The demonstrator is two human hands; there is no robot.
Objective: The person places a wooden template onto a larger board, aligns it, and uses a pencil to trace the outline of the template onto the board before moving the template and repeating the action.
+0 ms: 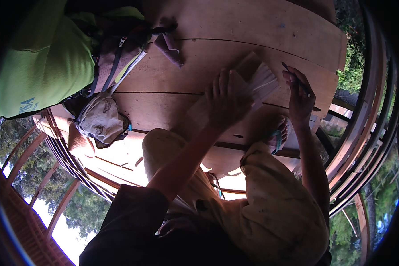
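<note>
A notebook (264, 83) with pale, fanned pages lies on the wooden table in front of me, blurred by motion. Over its left part is my left hand (225, 98), its fingers bent onto the pages, which it seems to grip. The grip itself is partly hidden. To the right of the notebook, my right hand (302, 95) is raised and closed around a slim dark pen (292, 71). The pen slants between the fingers, apart from the pages.
Bright green fabric (53, 66) and a bag (115, 57) with dark straps are at the left. Near them are a purple strip (169, 49) and a whitish cloth item (103, 119). Curved railings (363, 133) edge the right side. My bent legs (279, 199) are below the table planks.
</note>
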